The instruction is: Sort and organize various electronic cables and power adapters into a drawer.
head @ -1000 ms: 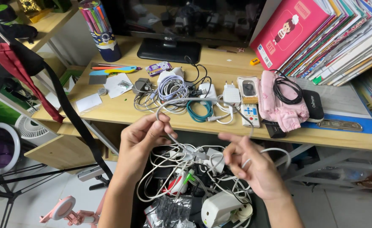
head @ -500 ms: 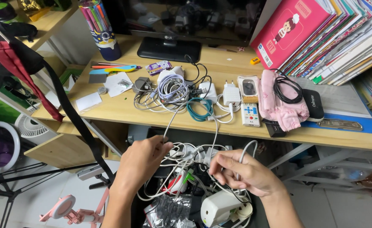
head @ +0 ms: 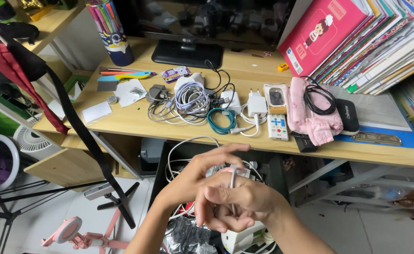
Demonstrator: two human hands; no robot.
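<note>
The white cable (head: 232, 188) was in front of the desk edge, below the level of the desk top, and it ran over the fingers of the right hand (head: 235, 202), which were curled around it. The left hand (head: 195, 176) was just behind, touching the right one, with its fingers stretched out and a loop of the same cable rising above it. Both hands were pressed close together.

Under the hands one open box (head: 164, 160) held a tangle of white cables and one white adapter (head: 242, 235); the count of cables there I could not tell.

On the wooden desk (head: 136, 122) lay one pile of grey and white cables (head: 183, 101), one teal cable (head: 221, 121), one white plug (head: 257, 104), one small white remote (head: 277, 127), one pink cloth (head: 310, 115) with one black cable (head: 320, 99) on it, and one monitor (head: 188, 28) at the back. One cup of coloured pens (head: 110, 30) stood at the left, and a leaning row of books (head: 371, 37) filled the right.

The front strip of the desk was bare. To the left of the box the tiled floor (head: 33, 221) had some free room, with one pink ring light (head: 68, 230) lying there.
</note>
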